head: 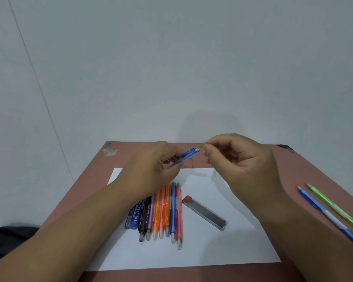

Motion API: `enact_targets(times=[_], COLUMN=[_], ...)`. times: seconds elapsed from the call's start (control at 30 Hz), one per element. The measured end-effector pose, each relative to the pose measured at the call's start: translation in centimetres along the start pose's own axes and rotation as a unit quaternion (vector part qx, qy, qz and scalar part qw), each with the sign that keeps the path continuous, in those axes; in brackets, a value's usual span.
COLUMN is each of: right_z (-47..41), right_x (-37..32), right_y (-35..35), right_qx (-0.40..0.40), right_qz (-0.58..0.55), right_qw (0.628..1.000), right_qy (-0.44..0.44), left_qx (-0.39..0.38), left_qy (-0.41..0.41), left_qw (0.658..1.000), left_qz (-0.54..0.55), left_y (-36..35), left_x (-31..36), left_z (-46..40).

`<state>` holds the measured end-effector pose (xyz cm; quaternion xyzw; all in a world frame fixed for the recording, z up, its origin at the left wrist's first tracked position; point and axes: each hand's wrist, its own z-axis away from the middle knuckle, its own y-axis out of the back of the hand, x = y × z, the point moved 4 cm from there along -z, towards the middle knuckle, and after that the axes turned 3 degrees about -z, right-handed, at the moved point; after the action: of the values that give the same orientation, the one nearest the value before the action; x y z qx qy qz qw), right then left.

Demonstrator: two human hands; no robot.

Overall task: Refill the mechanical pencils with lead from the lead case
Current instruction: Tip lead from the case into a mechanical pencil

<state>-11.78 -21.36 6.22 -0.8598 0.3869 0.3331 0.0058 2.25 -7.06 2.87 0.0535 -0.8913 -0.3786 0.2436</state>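
Lead [205, 144], pinched in the right hand [243, 165], slants toward the open end of the blue pencil [186, 156]. The left hand [155, 169] grips that pencil above the table [273, 159], its axis nearly in line with the lead.

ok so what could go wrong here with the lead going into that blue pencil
The right hand pinches a thin lead right at the open end of the blue pencil held by the left hand; any sideways push could snap it. If it slips, it may drop onto the white paper or roll off. The lead case looks open and could spill if bumped.
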Motion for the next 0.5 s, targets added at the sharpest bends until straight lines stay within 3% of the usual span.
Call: enact_targets(times=[0.5], right_z=[0.0], right_x=[-0.02], right_y=[0.09], right_qx=[0.007], right_qz=[-0.003], right_qw=[1.0], right_qy=[-0.023], left_qx=[0.005], left_qy=[-0.009], left_qw=[1.0], left_qz=[-0.005], left_y=[0.16], left_x=[0.12], left_z=[0.01])
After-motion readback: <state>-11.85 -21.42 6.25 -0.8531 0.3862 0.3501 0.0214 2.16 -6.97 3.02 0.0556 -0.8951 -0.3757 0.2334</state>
